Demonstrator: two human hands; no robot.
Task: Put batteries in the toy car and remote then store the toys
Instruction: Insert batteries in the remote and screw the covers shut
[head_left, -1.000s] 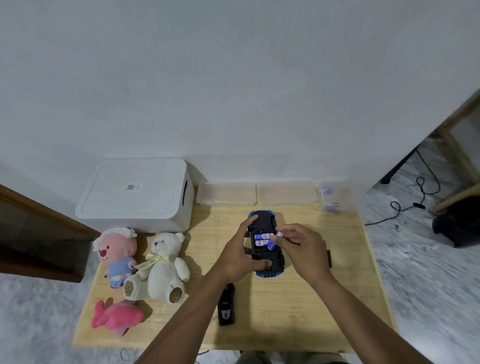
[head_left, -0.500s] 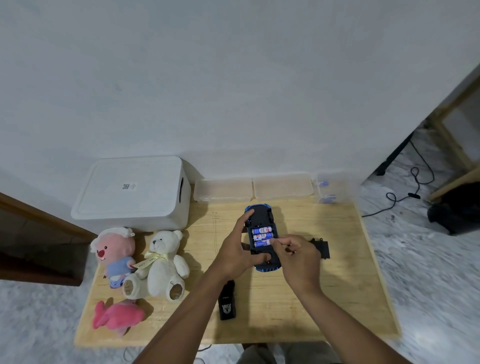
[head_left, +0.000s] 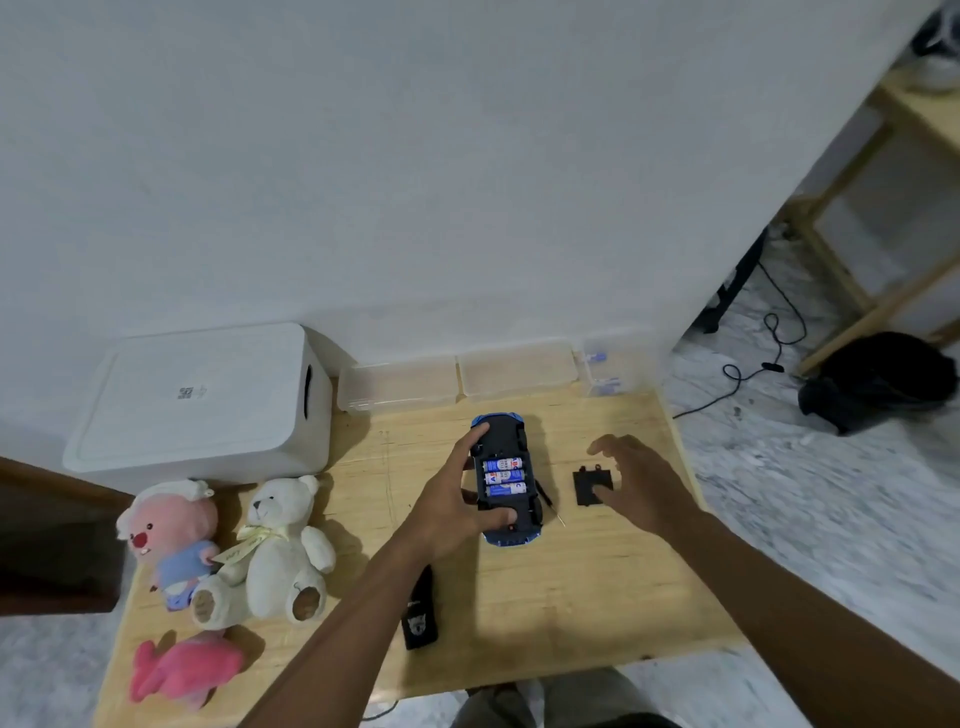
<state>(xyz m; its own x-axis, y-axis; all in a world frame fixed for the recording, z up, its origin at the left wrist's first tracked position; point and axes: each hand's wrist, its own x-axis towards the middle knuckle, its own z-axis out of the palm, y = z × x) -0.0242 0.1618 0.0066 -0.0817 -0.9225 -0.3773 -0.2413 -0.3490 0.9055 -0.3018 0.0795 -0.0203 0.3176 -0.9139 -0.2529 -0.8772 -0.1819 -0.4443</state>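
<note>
The blue toy car (head_left: 506, 480) lies upside down on the wooden table (head_left: 597, 582). Its open bay shows three blue-and-white batteries (head_left: 504, 477) side by side. My left hand (head_left: 460, 499) grips the car, fingers at its far end and thumb at its near end. My right hand (head_left: 631, 480) hovers with fingers spread just right of the black battery cover (head_left: 589, 486), which lies flat on the table; its thumb is over the cover's edge. The black remote (head_left: 420, 616) lies near the table's front, partly under my left forearm.
A white lidded storage box (head_left: 202, 400) stands at the back left. Two clear shallow containers (head_left: 457, 376) and a small clear battery box (head_left: 605, 364) line the wall. A pink plush (head_left: 171, 535), a white teddy (head_left: 280, 545) and a pink fish plush (head_left: 182, 670) sit at the left.
My right hand left the battery bay and moved right to the battery cover. All three batteries now sit in the car. My left hand still holds the car.
</note>
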